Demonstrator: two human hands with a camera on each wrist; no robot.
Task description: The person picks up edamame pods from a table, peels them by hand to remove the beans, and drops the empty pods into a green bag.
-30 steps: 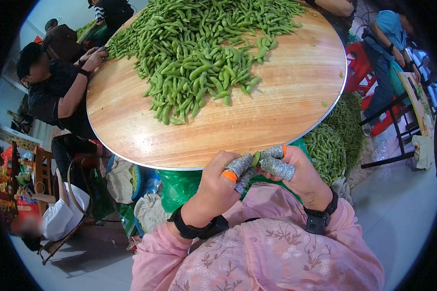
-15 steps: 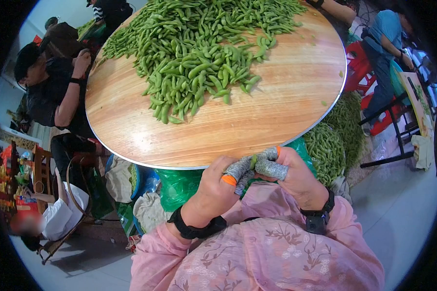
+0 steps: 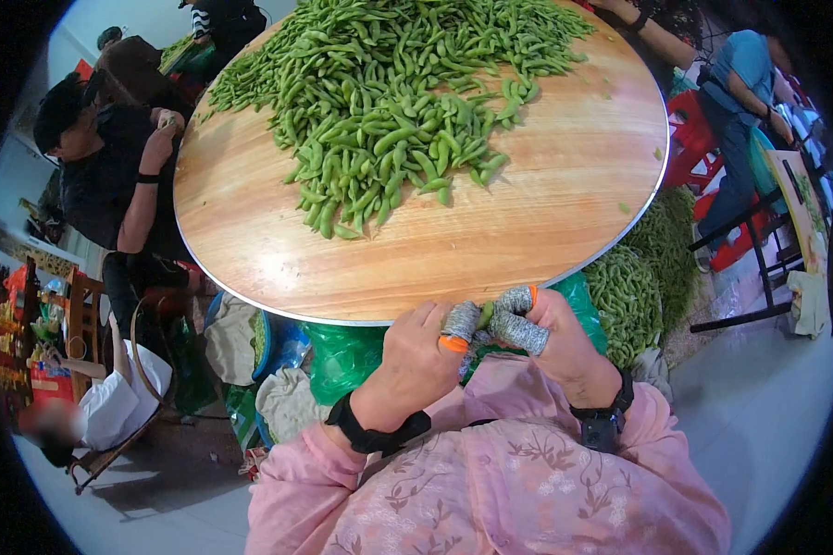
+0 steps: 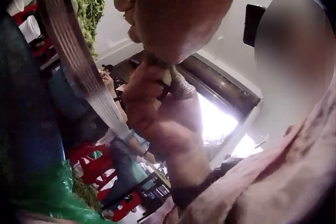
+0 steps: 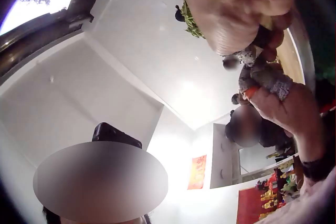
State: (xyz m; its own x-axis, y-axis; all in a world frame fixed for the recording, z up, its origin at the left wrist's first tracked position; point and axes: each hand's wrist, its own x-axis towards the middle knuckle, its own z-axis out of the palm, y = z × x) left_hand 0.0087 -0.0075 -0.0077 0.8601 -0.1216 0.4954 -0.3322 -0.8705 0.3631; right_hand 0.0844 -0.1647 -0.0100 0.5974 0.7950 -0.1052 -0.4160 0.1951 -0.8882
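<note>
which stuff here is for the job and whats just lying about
For the job:
- green pod pinched between left hand and right hand
- grey finger covers
- pod heap
- round table

Apparently just around:
- wooden chair
- pale cloth, far right

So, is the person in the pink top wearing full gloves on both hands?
No, grey knit finger sleeves cover only part of the fingers, while the backs of the left hand and right hand are bare.
</note>
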